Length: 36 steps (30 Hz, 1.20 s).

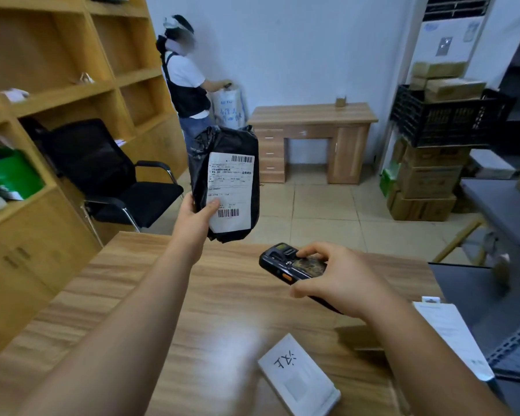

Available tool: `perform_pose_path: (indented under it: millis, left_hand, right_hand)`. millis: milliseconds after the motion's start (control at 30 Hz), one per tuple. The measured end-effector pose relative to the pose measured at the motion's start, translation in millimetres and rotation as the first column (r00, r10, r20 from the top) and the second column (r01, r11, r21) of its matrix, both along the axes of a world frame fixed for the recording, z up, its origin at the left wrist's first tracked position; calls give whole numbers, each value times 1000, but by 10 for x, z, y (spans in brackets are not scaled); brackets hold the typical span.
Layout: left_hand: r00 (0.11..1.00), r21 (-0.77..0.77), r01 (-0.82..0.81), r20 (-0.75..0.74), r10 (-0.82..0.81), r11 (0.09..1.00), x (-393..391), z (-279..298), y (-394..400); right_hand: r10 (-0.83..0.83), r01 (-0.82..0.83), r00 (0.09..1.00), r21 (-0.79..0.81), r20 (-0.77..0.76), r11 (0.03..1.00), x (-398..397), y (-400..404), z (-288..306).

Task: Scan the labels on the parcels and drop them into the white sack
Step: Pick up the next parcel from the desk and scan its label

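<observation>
Far to the left of the fingers stand wooden shelves (57, 85) and a black chair (108, 175). The left hand (197, 219) holds a black parcel (225, 181) up in the air, above the far edge of the wooden table (192, 295). Its fingers are curled behind the parcel's lower left corner, and the thumb presses flat on the front. The thumb tip sits on the white label (230, 190), just left of the lower barcode. The label faces the camera.

Behind the parcel, a person (186, 85) stands by the wall and holds a white sack (230, 108).

To the right and lower down, the right hand (333, 280) holds a black scanner (291, 265) over the table. Its fingers are bent around the scanner, one fingertip on the top near the front end and the thumb on the near side. The scanner is near the parcel but apart from it.

Below the right hand, a white packet (297, 376) with writing lies flat on the table. Far right are stacked cardboard boxes (430, 178).
</observation>
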State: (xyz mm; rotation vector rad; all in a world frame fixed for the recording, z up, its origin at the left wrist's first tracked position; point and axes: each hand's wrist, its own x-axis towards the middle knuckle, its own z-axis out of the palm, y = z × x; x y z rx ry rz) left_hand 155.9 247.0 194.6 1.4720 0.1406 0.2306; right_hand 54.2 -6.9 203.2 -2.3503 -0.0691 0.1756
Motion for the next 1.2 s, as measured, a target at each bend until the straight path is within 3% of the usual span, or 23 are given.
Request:
perform_pose_path:
  millis: [233,400,600,767,900,1033,1200]
  left_hand:
    - [1000,-37,-17,24,17,999,131,66,340]
    - [993,-19,-120,3,120,993,341,208,678]
    - [972,168,236,-30,-235,957,489,231,904]
    - [884,253,463,-52,-465,850,359,-65,733]
    - [772,126,635,-126,-623,762,71,-347,332]
    - [646,-17,757,-140,-751,654,-309,-405,-304]
    - [490,-49,868,-69,-869,494,-1076,-105,-1116]
  right_hand:
    - [8,-6,999,-48,34,999,-26,366,120]
    - [-162,150,972,84,172,985,-4,716,194]
    - [-357,315,906,203,226,927,-54,1036,120]
    - [-557,501,789,254,259,828,-369,1039,-150]
    - [-677,647,687,201,266,736,-847,889,-312]
    - [-819,789,511,236,261,567,-1520,620,-325]
    - [-913,880,261,312,313,358,-2499,240,-147]
